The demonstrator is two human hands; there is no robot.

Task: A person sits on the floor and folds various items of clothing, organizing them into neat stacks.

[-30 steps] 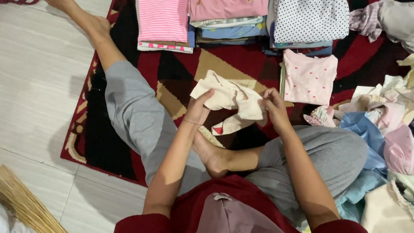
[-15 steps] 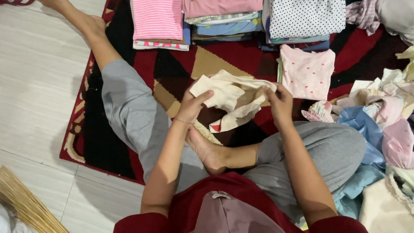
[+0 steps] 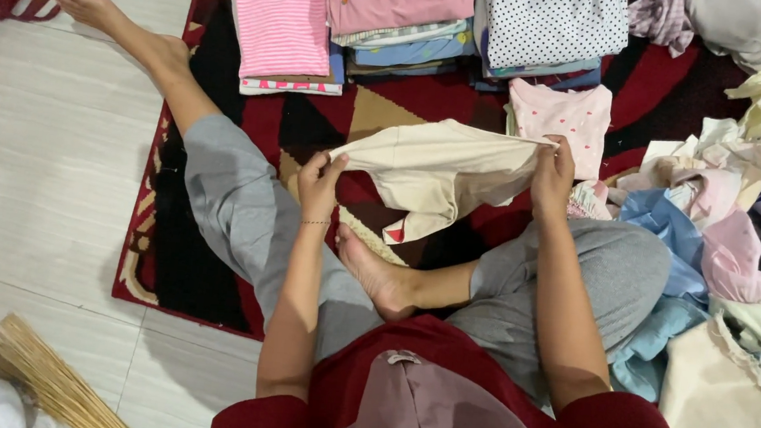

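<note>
The left hand (image 3: pixel 317 181) pinches one end of a cream garment (image 3: pixel 435 168) and the right hand (image 3: pixel 554 172) grips the other, both closed on cloth. Its long axis runs from 9 to 3 o'clock between the 2 hands, above the patterned rug (image 3: pixel 314 130), with 3 folded stacks (image 3: pixel 416 15) at 12 o'clock and a loose pile (image 3: pixel 739 209) at 3
</note>
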